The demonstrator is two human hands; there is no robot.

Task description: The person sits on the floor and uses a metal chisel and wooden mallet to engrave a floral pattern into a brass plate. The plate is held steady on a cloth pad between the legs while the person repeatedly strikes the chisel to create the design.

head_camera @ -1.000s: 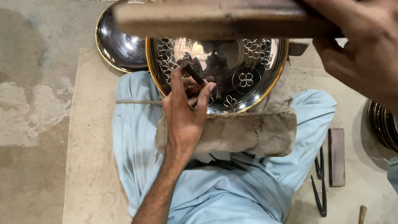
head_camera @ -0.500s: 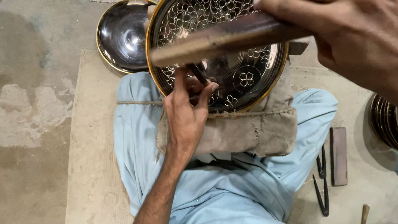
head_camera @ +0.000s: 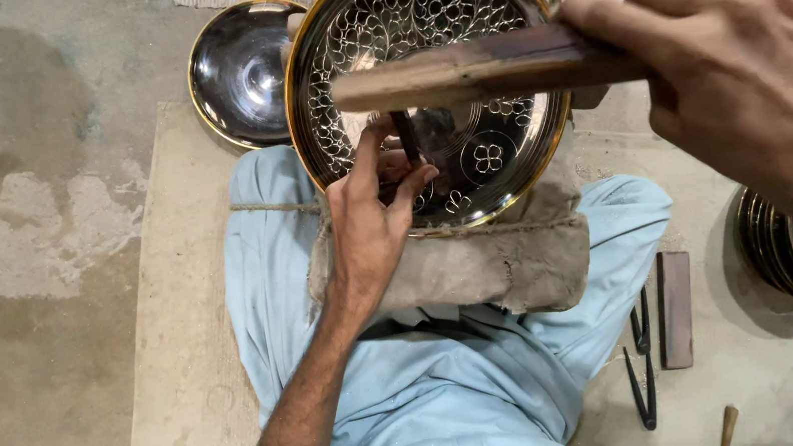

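Engraving step, judging by tools: left hand [head_camera: 372, 226] pinches a thin dark metal chisel [head_camera: 404, 138] upright on the gold-rimmed patterned round metal plate [head_camera: 430, 88], far centre; right hand [head_camera: 752, 78] grips a raised wooden mallet [head_camera: 478, 67]. Next likely calls for a square strike.

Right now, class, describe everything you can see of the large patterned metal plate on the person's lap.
The plate is round, shiny dark metal with a gold-coloured rim and a cut floral pattern across its face. It lies tilted on a worn padded block over the lap. The left hand rests on it, pinching a thin dark tool against its surface. A wooden mallet in the right hand is above it.
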